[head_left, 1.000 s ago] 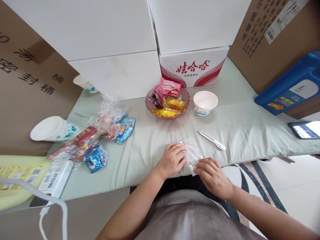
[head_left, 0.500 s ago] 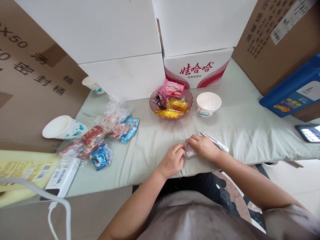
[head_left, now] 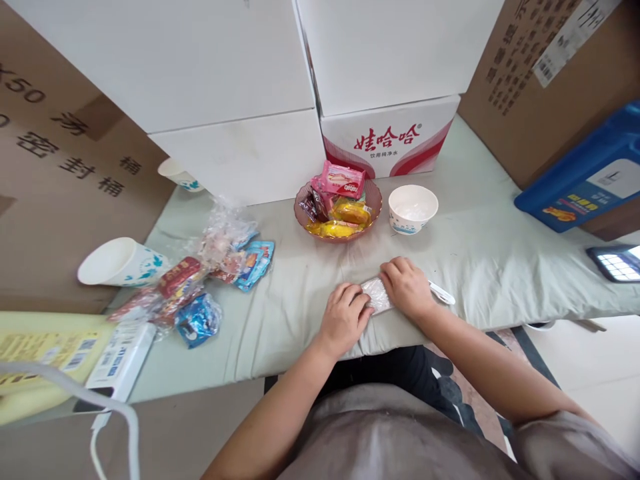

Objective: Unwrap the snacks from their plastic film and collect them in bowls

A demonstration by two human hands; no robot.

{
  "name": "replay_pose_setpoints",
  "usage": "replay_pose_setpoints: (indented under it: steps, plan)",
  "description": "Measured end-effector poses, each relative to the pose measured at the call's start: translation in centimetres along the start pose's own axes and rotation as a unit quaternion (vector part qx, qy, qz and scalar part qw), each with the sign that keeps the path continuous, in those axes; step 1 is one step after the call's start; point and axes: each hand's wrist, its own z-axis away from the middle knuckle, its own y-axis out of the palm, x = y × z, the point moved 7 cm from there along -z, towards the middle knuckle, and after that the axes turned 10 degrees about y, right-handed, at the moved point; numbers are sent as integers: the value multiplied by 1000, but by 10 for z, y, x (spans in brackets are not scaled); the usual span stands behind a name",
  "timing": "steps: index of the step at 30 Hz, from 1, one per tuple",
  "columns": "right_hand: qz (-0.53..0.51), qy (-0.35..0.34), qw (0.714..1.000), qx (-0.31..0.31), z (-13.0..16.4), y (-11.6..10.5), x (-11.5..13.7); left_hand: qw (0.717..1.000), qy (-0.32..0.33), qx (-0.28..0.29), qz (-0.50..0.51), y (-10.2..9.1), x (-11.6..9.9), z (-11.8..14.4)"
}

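1. The left hand [head_left: 344, 319] and the right hand [head_left: 407, 288] both rest palm down on a small clear plastic bag [head_left: 377, 295], fingers curled loosely, pressing it flat rather than gripping it.
2. The bag lies between the two hands on the pale green padded cloth [head_left: 480, 260] near its front edge, directly ahead of the person's body. Only a narrow strip of it shows; the rest is under the fingers.
3. Its long axis seems to run from near left to far right, following the line from one hand to the other. The left hand covers its nearer end, the right hand its farther end, so neither is plainly closer.
4. A white pen-like tool [head_left: 443, 292] pokes out just beyond the right hand, touching or nearly touching its knuckles; I cannot tell which.
5. Farther back, well apart, stand a pink dish of wrapped snacks [head_left: 338, 203] and a white paper bowl [head_left: 413, 208].
6. Off to the left, loose snack packets [head_left: 210, 287] lie scattered beside a tipped paper cup [head_left: 117, 262].
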Motion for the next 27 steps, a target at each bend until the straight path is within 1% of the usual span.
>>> replay_pose_setpoints:
  steps: [1, 2, 3, 4, 6, 7, 8, 11, 13, 15, 17, 19, 21, 23, 24, 25, 26, 27]
  plan:
    - [-11, 15, 999, -28, -1, -5, -4, 1000, -1, -3, 1, 0, 0, 0]
    - [-31, 12, 999, -43, -1, -9, -6, 1000, -2, -6, 1, 0, 0, 0]
    - [-54, -11, 998, -39, 0, -11, -4, 1000, -1, -8, 1, 1, 0, 1]
    - [-75, -49, 996, -20, 1, -10, 2, 1000, -1, -9, -2, 1, 1, 1]
    - [-92, -127, 987, 43, 6, -3, 15, 1000, 2, -12, -12, 1, 1, 2]
    - [-87, -149, 983, 71, 8, 1, 20, 1000, 3, -13, -19, 1, 1, 2]
    - [-77, -157, 981, 90, 9, 5, 24, 1000, 4, -16, -27, 0, 1, 2]
    - [-53, -149, 981, 108, 8, 12, 27, 999, 17, -31, -41, -3, -1, 3]
    - [-53, -150, 981, 111, 8, 13, 27, 998, 47, -29, -37, -4, -6, 3]
    - [-68, -151, 980, 110, 8, 11, 26, 996, 84, -4, -27, -2, -14, 3]
    - [-95, -135, 982, 96, 7, 7, 21, 994, 101, 28, -24, 1, -21, 3]
    - [-128, -95, 985, 65, 5, 2, 13, 994, 90, 58, -32, 2, -22, 2]
    - [-158, -47, 986, 39, 3, -1, 3, 993, 69, 93, -29, -1, -18, -4]
    - [-178, -21, 983, 36, 2, 0, -3, 993, 29, 114, 3, -12, -7, -14]
    - [-183, -17, 982, 38, 2, 1, -4, 995, 2, 100, 21, -25, 2, -23]
    - [-186, -15, 982, 42, 1, 2, -5, 997, -25, 62, 31, -43, 11, -33]
    - [-186, -15, 981, 45, 1, 3, -5, 998, -50, 5, 30, -64, 20, -46]
    - [-187, -16, 981, 47, 1, 4, -4, 996, -63, -69, 8, -89, 28, -60]
